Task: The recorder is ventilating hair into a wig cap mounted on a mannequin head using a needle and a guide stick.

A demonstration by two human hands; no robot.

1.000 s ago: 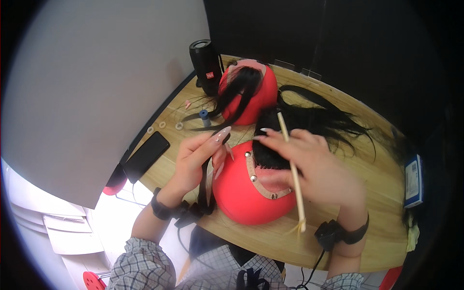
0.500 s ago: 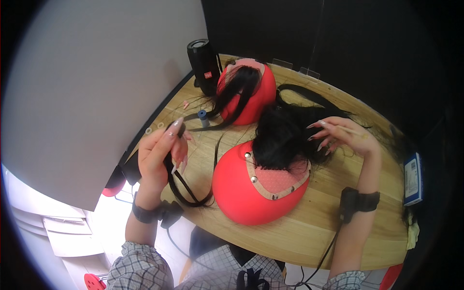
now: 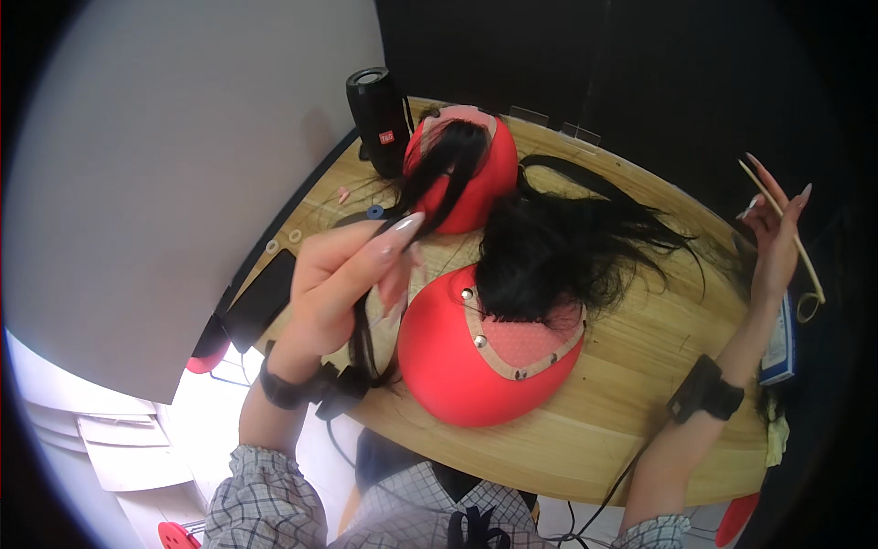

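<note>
My left hand (image 3: pixel 352 274) is closed on a thin lock of black hair (image 3: pixel 370 352) left of the front red mannequin head (image 3: pixel 457 375), which has a pink mesh cap (image 3: pixel 530 340) edged with beige tape and pins. A mass of black hair (image 3: pixel 530 247) lies over that cap. My right hand (image 3: pixel 773 229) is raised at the table's far right, fingers gripping a pale wooden stick (image 3: pixel 808 256) with a yellow loop at its end. A second red head (image 3: pixel 494 174) with pink cap and dangling black hair stands behind.
A black cylindrical speaker (image 3: pixel 377 119), small pale rings (image 3: pixel 272 246) and a dark phone (image 3: pixel 261 293) are along the left of the wooden table (image 3: pixel 658 384). A blue-white box (image 3: pixel 777 357) is at the right edge. A grey panel (image 3: pixel 165 183) and dark wall (image 3: pixel 622 73) surround it.
My right hand has moved from over the front head to the far right, raised with the stick. My left hand has shifted left, then back rightward and up with the hair lock.
</note>
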